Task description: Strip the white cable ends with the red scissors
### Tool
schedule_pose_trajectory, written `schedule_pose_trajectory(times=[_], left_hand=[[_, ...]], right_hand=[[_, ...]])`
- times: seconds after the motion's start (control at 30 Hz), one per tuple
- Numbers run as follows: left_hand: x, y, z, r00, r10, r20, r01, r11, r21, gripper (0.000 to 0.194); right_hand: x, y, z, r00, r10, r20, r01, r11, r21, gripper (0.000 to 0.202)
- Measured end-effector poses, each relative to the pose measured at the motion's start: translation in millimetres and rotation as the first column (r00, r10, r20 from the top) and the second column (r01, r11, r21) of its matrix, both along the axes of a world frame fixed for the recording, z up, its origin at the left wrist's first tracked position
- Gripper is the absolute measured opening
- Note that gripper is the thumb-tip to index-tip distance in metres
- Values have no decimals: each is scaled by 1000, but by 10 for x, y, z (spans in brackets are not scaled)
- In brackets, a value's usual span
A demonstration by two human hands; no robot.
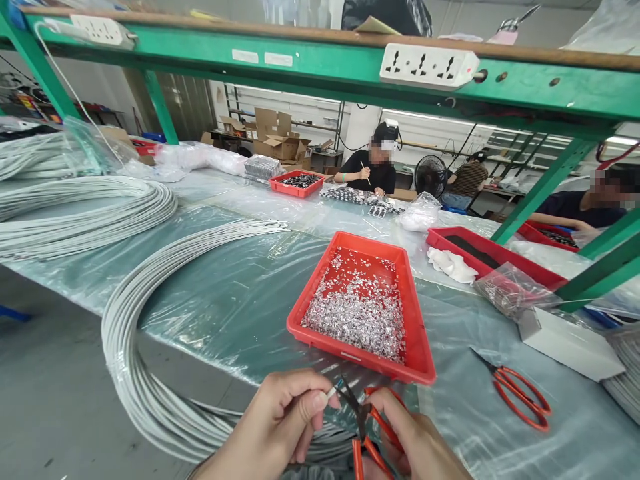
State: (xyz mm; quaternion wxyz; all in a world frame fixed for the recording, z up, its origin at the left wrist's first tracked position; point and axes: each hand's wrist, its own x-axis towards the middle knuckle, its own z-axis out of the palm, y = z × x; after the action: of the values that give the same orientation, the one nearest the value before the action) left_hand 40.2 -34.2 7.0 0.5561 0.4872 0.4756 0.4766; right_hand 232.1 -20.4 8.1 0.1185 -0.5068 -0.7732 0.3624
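Between thumb and fingers, my left hand (293, 415) pinches the end of a white cable (332, 392), whose tip shows a bit of blue. My right hand (413, 437) is wrapped round red-handled scissors (361, 415), their dark blades parted close to the cable tip. Whether the blades touch the cable is too small to tell. A coil of pale grey cable (123, 333) curves over the table's left edge and passes behind my left hand. Just beyond both hands sits a red tray (425, 347) holding many small shiny metal pieces (363, 317).
Second red-handled scissors (523, 393) lie at the right, near a white box (570, 343). More cable coils (90, 213) rest at the left. A green shelf frame (310, 67) spans overhead, with slanted posts at the right. Other people sit across the table.
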Motion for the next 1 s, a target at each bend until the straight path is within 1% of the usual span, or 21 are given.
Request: schedule_pose_trajectory(times=[0.07, 0.1, 0.13, 0.17, 0.2, 0.23, 0.27, 0.33, 0.4, 0.5, 0.6, 0.63, 0.67, 0.7, 0.73, 0.77, 0.8, 0.83, 0.9, 0.93, 1.0], left_hand=[[-9, -6, 3, 1000, -24, -6, 24, 999, 21, 48], [-11, -9, 8, 1000, -29, -5, 29, 999, 17, 49], [-11, -12, 14, 1000, -25, 0, 25, 1000, 4, 50], [-9, -13, 21, 1000, -13, 7, 13, 1000, -14, 51], [-5, -11, 28, 1000, 6, 16, -6, 999, -34, 52], [1, -8, 36, 999, 27, 27, -26, 998, -49, 52], [7, -3, 43, 998, 39, 42, -36, 998, -59, 52], [23, 6, 55, 997, 41, 66, -36, 997, -69, 51], [41, 9, 63, 996, 29, 80, -22, 997, -80, 50], [67, 3, 63, 996, 3, 91, 8, 993, -117, 52], [85, -5, 44, 997, -29, 74, 39, 989, -140, 52], [87, -4, 35, 999, -29, 45, 34, 995, -97, 48], [85, 0, 25, 1000, -18, -2, 18, 1000, -14, 41], [79, 6, 16, 998, 12, -63, -5, 995, 101, 31], [69, 15, 9, 990, 58, -125, -28, 973, 229, 21], [54, 26, 4, 978, 108, -178, -42, 940, 339, 15], [35, 38, 1, 966, 149, -214, -48, 908, 416, 13], [13, 50, 1, 958, 167, -234, -45, 891, 452, 14], [-37, 68, 5, 958, 146, -245, -19, 891, 453, 15], [-61, 72, 7, 962, 121, -245, 0, 898, 440, 15], [-97, 69, 9, 968, 91, -234, 11, 916, 402, 14]], right_hand=[[37, 21, -35, 978, -112, -174, 123, 991, 54, 21], [65, 35, -48, 938, -178, -297, 210, 974, 79, 18], [96, 48, -58, 874, -236, -425, 299, 950, 87, 18], [122, 56, -65, 806, -258, -534, 350, 933, 78, 19], [139, 59, -71, 743, -296, -600, 401, 915, 45, 19], [145, 55, -78, 713, -308, -631, 393, 919, -4, 21], [137, 45, -89, 701, -311, -642, 368, 929, -48, 22], [90, 16, -117, 715, -293, -635, 284, 951, -120, 25], [24, -10, -139, 711, -284, -643, 237, 958, -161, 29], [-55, -19, -138, 653, -299, -696, 229, 954, -195, 32], [-117, 14, -128, 586, -248, -771, 191, 967, -166, 30], [-147, 31, -133, 551, -231, -802, 154, 973, -175, 30], [-188, 50, -143, 510, -227, -830, 104, 974, -202, 33], [-240, 68, -157, 457, -236, -858, 43, 969, -244, 36], [-301, 85, -174, 390, -265, -882, -27, 954, -298, 38], [-369, 100, -192, 321, -307, -896, -96, 930, -354, 40], [-440, 114, -210, 259, -351, -900, -160, 903, -398, 41], [-508, 126, -226, 211, -390, -896, -214, 876, -432, 42], [-627, 146, -250, 145, -447, -883, -276, 839, -470, 43], [-673, 153, -257, 129, -459, -879, -275, 835, -477, 44], [-744, 162, -260, 99, -460, -882, -228, 853, -470, 44]])
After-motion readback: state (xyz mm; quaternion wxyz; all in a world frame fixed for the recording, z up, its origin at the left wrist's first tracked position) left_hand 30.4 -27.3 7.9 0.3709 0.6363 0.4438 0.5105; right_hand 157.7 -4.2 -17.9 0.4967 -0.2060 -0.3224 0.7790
